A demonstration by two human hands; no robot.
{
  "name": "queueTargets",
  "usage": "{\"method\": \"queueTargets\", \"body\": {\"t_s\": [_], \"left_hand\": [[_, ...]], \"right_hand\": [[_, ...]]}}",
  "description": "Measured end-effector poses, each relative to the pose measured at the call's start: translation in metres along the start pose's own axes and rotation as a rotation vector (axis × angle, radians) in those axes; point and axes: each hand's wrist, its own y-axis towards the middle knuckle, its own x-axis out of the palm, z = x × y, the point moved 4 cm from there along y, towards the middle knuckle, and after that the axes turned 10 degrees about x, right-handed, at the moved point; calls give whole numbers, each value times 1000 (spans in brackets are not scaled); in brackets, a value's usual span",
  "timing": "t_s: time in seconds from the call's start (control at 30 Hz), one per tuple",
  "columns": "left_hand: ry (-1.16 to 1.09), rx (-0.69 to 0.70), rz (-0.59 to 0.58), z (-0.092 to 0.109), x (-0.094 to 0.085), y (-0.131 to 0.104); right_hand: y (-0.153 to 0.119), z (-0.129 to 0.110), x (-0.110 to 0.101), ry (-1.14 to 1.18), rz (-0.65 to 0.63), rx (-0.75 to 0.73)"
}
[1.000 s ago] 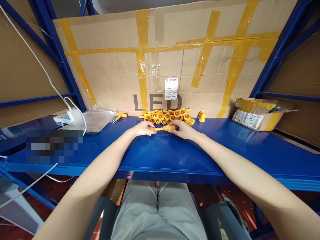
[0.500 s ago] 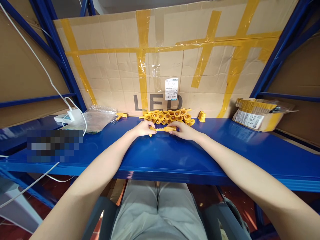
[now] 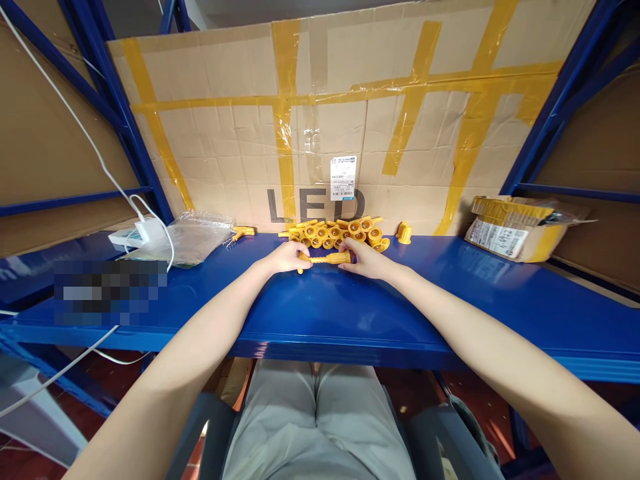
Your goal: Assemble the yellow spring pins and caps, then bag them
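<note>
The fingers of my left hand grasp the left end of a slim yellow plastic piece, and my right fingers pinch its wider right end. It is above the blue metal shelf, near side of the stacked yellow cup-ended parts.

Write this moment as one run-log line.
left hand: grips yellow piece | right hand: grips its other end | behind: pile of yellow parts
</note>
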Motion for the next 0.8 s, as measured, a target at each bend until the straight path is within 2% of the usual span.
{"method": "queueTargets", "body": {"t_s": [0.17,0.47,0.67,0.8], "left_hand": [[-5,27,8,2,-1,0],[-31,88,47,7,0,2],[8,115,48,9,-1,4],[46,94,50,8,-1,2]], "right_hand": [[-1,-1,-5,78,16,61],[-2,0,-4,555,-155,263],[-2,0,1,605,-130,353],[0,6,10,553,-162,343]]}}
